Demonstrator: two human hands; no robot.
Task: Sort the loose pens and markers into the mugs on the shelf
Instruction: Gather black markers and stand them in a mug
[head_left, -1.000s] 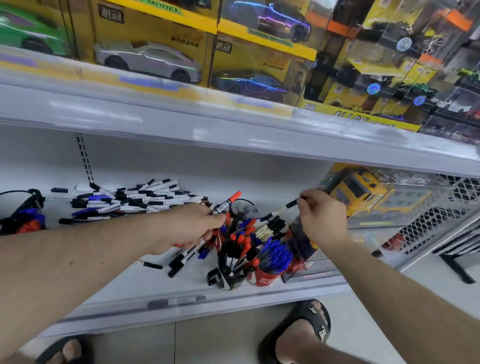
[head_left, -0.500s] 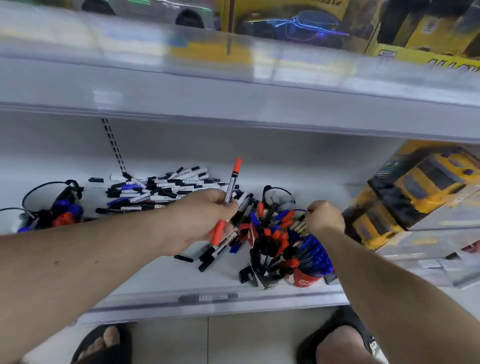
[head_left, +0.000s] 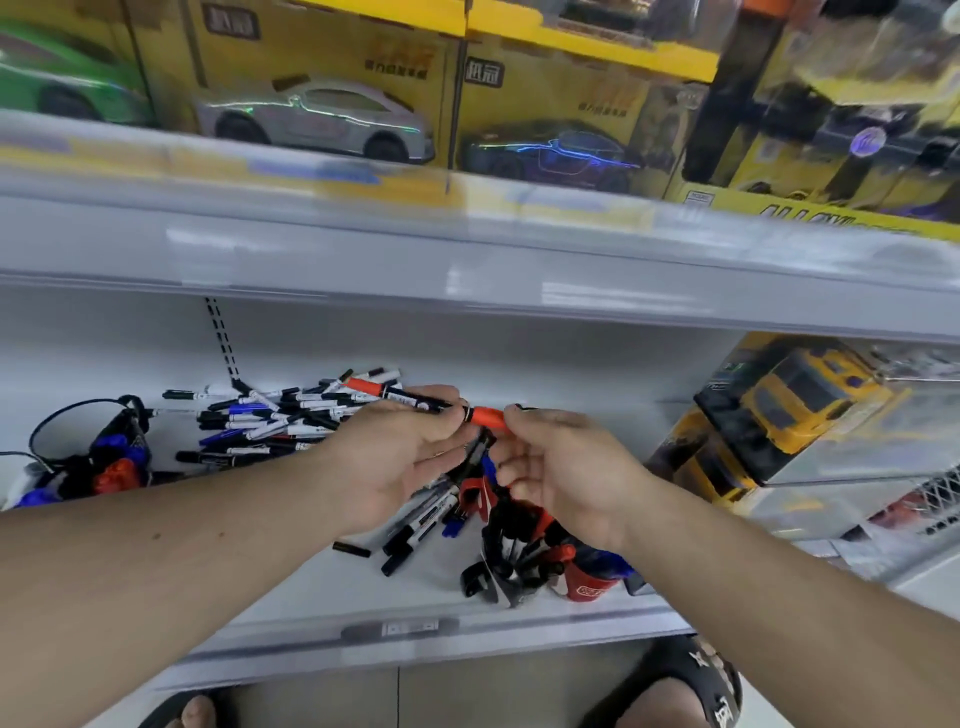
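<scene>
Both your hands were raised over the lower shelf (head_left: 291, 603), palms turned partly up, meeting above the mugs.

Left hand (head_left: 395, 457): fingers curled round a red-capped marker (head_left: 415, 401), gripping its dark barrel near the middle. One red end stuck out to the left over the pile, the other red cap pointed right, toward your other hand. The marker lay roughly level.

Right hand (head_left: 566, 467): thumb and forefinger pinched the right-hand red cap of that same marker. The remaining fingers (head_left: 511, 486) hung loosely bent, holding nothing that could be made out.

Loose pens (head_left: 270, 421): a heap of black, blue and white-barrelled ones lay at the back left of the shelf, behind your left forearm. A few more markers (head_left: 421, 525) lay scattered just under your left hand, near the mugs.

Mugs: a black mug (head_left: 498, 584) and a red mug (head_left: 589, 584) stood side by side near the shelf's front edge, below your right wrist, both stuffed with pens. Contents partly hidden by the hand.

Far left, a bundle of headphones (head_left: 104, 462) with cables. Right, boxed yellow toy trucks (head_left: 800, 410). Upper shelf carried boxed toy cars (head_left: 317, 119). Sandalled feet (head_left: 685, 691) showed on the floor below.
</scene>
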